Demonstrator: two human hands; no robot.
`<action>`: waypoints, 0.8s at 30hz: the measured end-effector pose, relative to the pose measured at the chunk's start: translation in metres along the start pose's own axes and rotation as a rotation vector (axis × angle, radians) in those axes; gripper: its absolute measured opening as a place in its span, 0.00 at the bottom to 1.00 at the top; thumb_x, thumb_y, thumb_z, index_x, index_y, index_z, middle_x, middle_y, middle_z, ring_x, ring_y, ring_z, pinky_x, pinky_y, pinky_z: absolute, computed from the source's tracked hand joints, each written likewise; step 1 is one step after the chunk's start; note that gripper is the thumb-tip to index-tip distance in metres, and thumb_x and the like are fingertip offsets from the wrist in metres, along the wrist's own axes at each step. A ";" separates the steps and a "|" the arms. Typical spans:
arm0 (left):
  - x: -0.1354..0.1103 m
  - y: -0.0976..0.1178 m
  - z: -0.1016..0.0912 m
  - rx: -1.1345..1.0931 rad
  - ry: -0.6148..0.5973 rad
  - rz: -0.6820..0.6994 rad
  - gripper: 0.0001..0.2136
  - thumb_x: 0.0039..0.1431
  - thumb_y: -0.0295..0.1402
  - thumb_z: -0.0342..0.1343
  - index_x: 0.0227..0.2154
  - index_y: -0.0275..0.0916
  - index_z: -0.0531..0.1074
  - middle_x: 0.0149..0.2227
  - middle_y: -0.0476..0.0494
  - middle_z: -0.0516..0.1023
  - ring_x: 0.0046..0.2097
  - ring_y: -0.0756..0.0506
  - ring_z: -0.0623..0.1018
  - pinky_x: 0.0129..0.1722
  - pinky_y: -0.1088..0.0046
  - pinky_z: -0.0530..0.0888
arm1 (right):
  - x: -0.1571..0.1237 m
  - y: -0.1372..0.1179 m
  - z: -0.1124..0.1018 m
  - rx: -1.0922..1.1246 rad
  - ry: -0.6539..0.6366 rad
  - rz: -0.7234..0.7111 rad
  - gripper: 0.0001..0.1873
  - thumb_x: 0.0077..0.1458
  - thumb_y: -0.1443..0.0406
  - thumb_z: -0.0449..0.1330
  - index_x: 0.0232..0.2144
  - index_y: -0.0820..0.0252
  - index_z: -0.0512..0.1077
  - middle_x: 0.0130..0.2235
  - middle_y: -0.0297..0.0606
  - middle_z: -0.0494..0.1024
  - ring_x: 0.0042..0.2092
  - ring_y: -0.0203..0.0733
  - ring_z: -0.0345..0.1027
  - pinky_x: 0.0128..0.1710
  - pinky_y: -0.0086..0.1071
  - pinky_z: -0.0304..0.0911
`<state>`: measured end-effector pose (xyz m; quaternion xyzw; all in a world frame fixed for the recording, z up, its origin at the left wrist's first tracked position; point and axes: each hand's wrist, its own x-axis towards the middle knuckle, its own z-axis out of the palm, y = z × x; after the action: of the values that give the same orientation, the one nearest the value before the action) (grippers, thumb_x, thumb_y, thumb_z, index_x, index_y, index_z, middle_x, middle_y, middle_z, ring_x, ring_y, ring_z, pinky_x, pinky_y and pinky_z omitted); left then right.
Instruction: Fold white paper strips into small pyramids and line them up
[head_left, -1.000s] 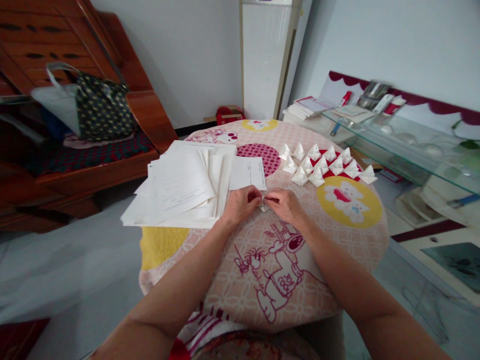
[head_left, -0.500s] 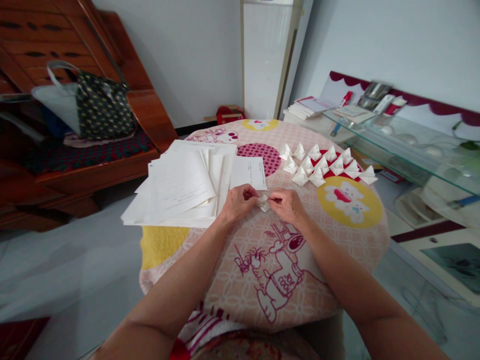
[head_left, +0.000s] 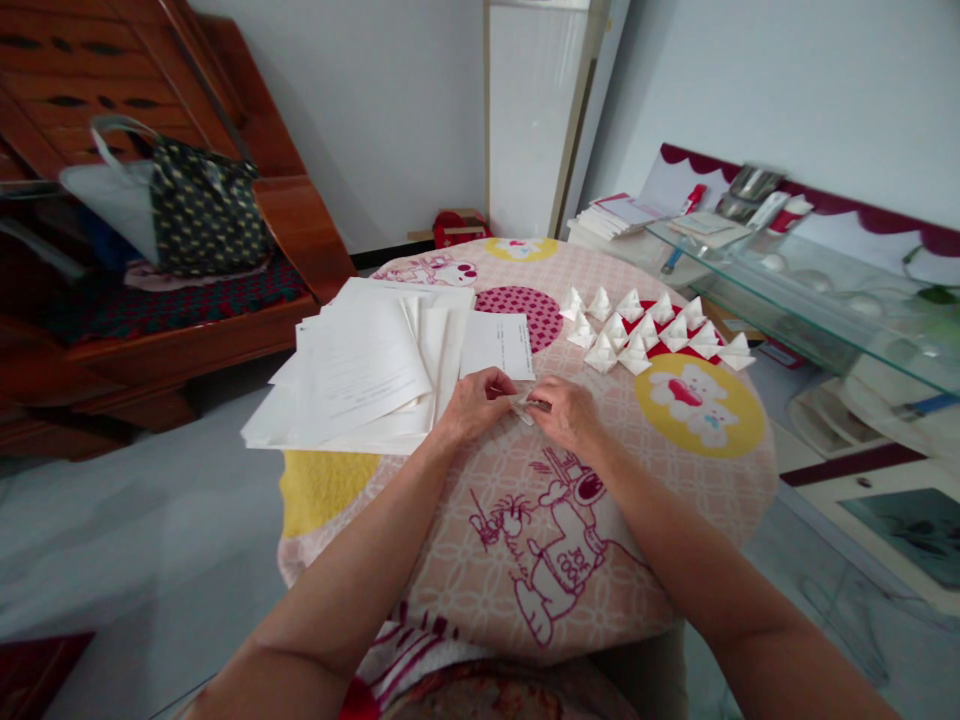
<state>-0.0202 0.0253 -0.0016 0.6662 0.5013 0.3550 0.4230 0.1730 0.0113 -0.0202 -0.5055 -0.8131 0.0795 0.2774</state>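
A small folded white paper piece (head_left: 523, 408) is pinched between my two hands over the middle of the table. My left hand (head_left: 480, 405) grips its left side with thumb and fingertips. From the other side, my right hand (head_left: 564, 412) pinches it, its fingers covering part of the folds. Just beyond my hands lies a white paper sheet with printed lines (head_left: 495, 345). To the left is a pile of white papers (head_left: 360, 375). Several folded paper boats (head_left: 634, 330) stand in rows at the right back of the table.
A patterned cloth (head_left: 465, 560) covers the round table. On the right is a glass shelf (head_left: 817, 300) with cups and a metal container (head_left: 754, 182). A wooden bench (head_left: 296, 235) with a dotted bag (head_left: 206, 210) stands at the left.
My right hand has moved slightly left, closer to my left hand. The folded paper between them has turned and is now more covered by my fingers.
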 end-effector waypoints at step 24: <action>-0.005 0.001 0.006 -0.369 0.091 -0.125 0.11 0.41 0.29 0.56 0.31 0.36 0.76 0.31 0.46 0.78 0.35 0.47 0.77 0.36 0.70 0.76 | -0.004 -0.024 -0.008 -0.257 0.126 -0.363 0.17 0.67 0.72 0.52 0.29 0.58 0.75 0.38 0.45 0.75 0.45 0.49 0.65 0.45 0.41 0.62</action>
<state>-0.0157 0.0186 -0.0036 0.5281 0.4867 0.4437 0.5360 0.1596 -0.0048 -0.0046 -0.3861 -0.8752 -0.1077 0.2707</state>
